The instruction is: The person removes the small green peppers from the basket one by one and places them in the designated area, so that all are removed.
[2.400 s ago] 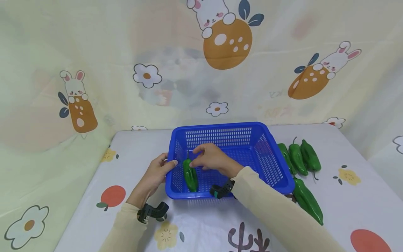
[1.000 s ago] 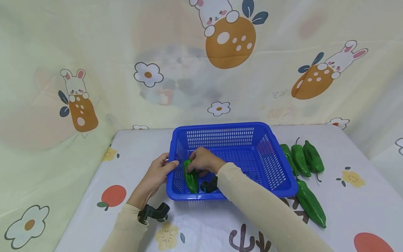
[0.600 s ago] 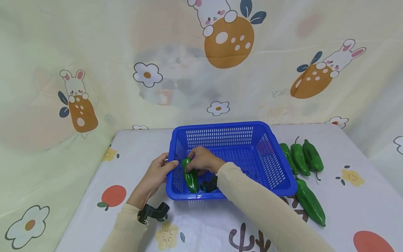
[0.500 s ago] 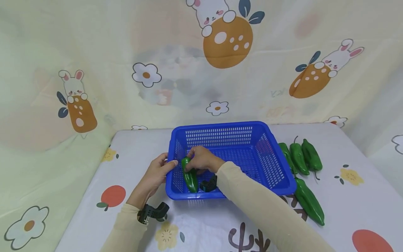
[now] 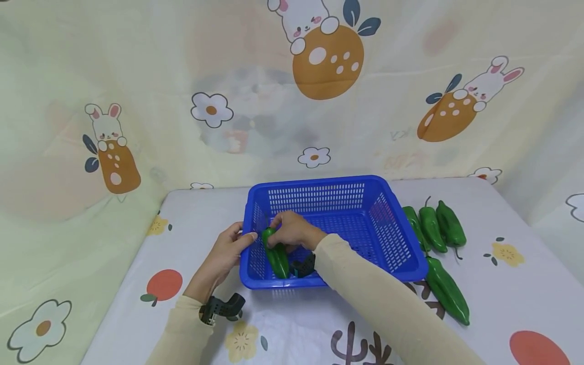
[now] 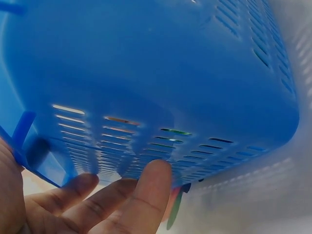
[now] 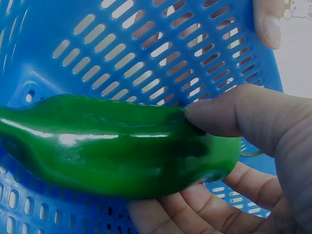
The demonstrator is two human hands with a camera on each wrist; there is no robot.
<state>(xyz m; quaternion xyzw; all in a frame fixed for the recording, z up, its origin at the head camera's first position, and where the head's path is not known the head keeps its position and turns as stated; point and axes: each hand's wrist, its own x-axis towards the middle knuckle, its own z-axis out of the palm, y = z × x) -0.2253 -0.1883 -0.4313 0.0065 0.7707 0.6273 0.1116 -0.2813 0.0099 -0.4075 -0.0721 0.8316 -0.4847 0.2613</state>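
Note:
Inside the blue plastic basket [image 5: 319, 192], near its left wall, lies a long green pepper [image 5: 276, 258]. My right hand [image 5: 294, 232] pinches the pepper near its stem end; in the right wrist view the thumb lies on one side of the pepper [image 7: 107, 146] and the fingers on the other. My left hand [image 5: 230, 244] grips the left rim of the basket, thumb over the top. From the left wrist camera, the fingers of the left hand [image 6: 117, 204] lie along the outside of the slotted basket wall [image 6: 146, 73].
Right of the basket, several more green peppers lie on the white patterned tablecloth [image 5: 365, 309]: a group of three [image 5: 431, 229] toward the back and a single longer pepper [image 5: 447, 291] nearer the front. A patterned curtain [image 5: 255, 152] hangs behind.
My right hand has lowered from above the pepper and taken hold of its upper end. The pepper's stem end has shifted slightly left. My left hand stays on the basket rim.

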